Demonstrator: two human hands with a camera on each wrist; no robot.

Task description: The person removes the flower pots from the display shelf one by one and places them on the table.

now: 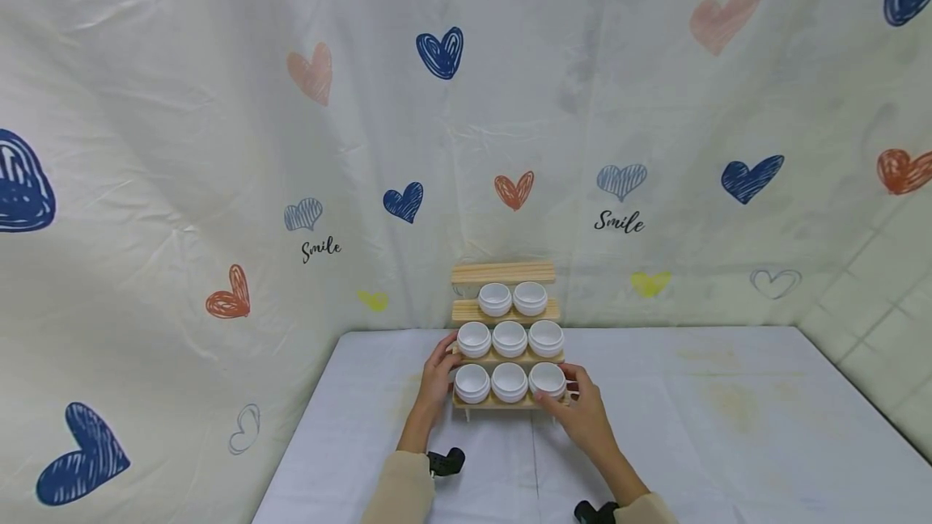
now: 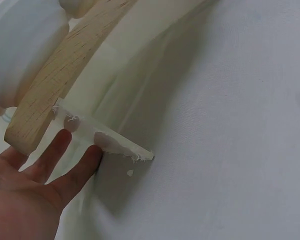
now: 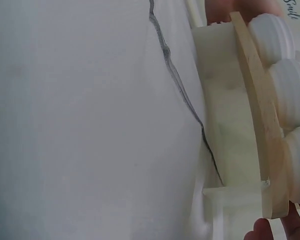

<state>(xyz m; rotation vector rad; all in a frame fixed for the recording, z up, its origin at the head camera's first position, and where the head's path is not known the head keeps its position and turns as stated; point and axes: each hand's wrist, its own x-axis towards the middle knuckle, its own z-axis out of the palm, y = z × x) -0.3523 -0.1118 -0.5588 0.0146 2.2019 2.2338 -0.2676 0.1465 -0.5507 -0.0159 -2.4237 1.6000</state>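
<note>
A tiered stand [image 1: 466,312] of pale wooden shelves with translucent side panels is on the white-covered table. White round jars [image 1: 510,382], open at the top, stand in rows on its lower shelves, while the top shelf [image 1: 502,273] bears none. My left hand [image 1: 435,378] holds the stand's left side near the middle shelf; its fingertips touch the translucent side panel [image 2: 102,132] below the wood. At the front right corner, my right hand [image 1: 586,419] grips the lowest shelf's end [image 3: 276,200], thumb in front by a jar. Some fingers are hidden behind the stand.
Behind the stand hangs a pale curtain [image 1: 524,103] printed with hearts and "Smile". The white tablecloth [image 1: 692,427] stretches to both sides, with a crease running forward and faint yellowish stains at right. A tiled surface [image 1: 884,322] borders the right.
</note>
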